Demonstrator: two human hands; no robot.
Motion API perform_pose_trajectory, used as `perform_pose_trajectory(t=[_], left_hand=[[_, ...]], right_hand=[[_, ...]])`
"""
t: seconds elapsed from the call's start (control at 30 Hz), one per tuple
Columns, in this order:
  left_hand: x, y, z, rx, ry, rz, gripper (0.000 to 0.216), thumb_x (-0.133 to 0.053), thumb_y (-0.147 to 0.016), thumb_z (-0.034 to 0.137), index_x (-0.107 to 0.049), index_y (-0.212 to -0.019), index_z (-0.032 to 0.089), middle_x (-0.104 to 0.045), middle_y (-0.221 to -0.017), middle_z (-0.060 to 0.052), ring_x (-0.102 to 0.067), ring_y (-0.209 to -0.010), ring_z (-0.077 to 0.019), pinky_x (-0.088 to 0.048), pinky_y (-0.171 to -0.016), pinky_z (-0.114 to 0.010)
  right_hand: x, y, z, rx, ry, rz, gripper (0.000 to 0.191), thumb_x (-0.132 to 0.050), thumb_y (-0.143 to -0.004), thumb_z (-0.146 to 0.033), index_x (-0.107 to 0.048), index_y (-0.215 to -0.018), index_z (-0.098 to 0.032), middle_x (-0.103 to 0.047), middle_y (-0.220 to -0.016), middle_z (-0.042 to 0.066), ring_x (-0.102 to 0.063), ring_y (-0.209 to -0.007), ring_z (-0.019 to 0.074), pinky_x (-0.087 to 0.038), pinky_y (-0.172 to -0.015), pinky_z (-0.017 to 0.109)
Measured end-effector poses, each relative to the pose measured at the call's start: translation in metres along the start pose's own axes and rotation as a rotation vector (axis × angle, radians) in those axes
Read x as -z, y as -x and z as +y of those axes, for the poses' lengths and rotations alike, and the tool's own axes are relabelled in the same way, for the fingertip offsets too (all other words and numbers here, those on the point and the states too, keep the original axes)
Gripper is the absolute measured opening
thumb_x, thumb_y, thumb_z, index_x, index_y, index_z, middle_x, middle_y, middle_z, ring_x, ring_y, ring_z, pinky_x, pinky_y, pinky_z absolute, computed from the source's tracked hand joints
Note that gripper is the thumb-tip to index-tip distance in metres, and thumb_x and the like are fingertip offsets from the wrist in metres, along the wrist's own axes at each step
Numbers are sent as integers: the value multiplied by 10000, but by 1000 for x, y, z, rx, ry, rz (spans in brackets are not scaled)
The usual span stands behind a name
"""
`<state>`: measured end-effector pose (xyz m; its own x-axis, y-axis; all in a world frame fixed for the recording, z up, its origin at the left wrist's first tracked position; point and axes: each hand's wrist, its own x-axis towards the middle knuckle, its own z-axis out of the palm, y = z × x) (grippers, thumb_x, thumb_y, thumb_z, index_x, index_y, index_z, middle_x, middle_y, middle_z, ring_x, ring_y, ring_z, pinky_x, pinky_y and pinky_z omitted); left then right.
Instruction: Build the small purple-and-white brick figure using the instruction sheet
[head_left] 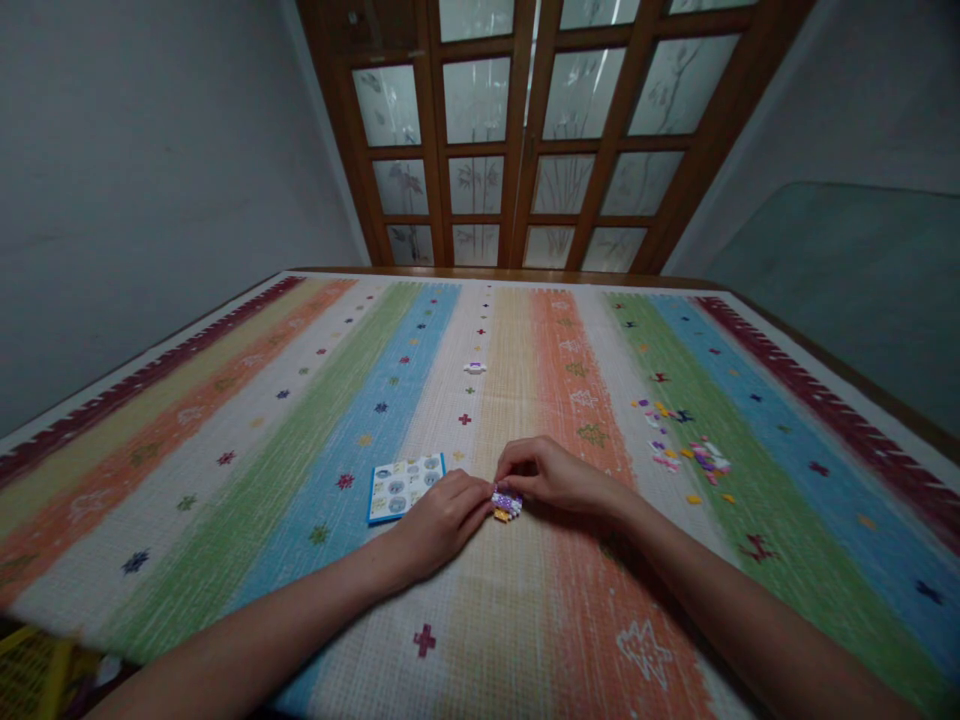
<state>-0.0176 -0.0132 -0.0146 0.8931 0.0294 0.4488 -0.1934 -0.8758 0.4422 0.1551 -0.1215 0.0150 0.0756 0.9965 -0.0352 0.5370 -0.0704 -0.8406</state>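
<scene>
"While the multicoloured striped fabric cloth (517,620) covers the table, how are the hands placed?"

"Taking the point between them as clock centre: left hand (450,512) at nine, right hand (553,474) at two. One blue-edged white rectangular printed sheet (396,490) lies just beside the left, towards ten."

"Fingers?"

"Narrow. Both sets hold the purple, white and yellow plastic-looking block assembly (507,506) at centre; fingers cover part, so its long axis cannot be told."

"Loose purple, white, pink and yellow plastic-looking pieces (709,458)?"

"Well apart, between two and three; right hand nearer."
</scene>
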Motion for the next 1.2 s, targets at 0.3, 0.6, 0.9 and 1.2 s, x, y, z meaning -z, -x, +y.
perform_pose_trajectory(t=[0.3, 0.6, 0.9, 1.2], left_hand=[[0, 0, 0, 5, 7, 1, 198, -437, -931, 225, -605, -994, 142, -665, -880, -78, -598, -812, -171, -523, -722, -312], [5, -2, 5, 43, 13, -24, 189, -455, -915, 196, -564, -1056, 132, -654, -916, -88, -589, -840, -181, -512, -755, -330], [2, -4, 3, -5, -4, -21, 244, -446, -918, 192, -573, -1117, 129, -635, -985, -112, -581, -891, -190, -520, -785, -352], [-1, -4, 3, -14, 24, 8, 236, -452, -916, 204, -577, -1106, 142, -642, -976, -108, -583, -894, -188, -517, -780, -352]], right_hand=[[0, 0, -11, 84, 294, 5, 157, -558, -761, -74, -705, -743, -125, -650, -711, 60, -556, -660, 132, -425, -630, 241], [14, -3, 0, -51, 50, 93, 210, -525, -844, -220, -719, -818, -144, -710, -778, 63, -601, -689, 146, -451, -634, 254], [56, 36, -6, -96, 254, 200, 202, -524, -820, -225, -715, -807, -161, -719, -787, 70, -633, -709, 168, -467, -653, 277], [40, 49, 15, -111, 355, 196, 165, -545, -832, -197, -707, -815, -171, -710, -819, 85, -629, -750, 190, -468, -701, 311]])
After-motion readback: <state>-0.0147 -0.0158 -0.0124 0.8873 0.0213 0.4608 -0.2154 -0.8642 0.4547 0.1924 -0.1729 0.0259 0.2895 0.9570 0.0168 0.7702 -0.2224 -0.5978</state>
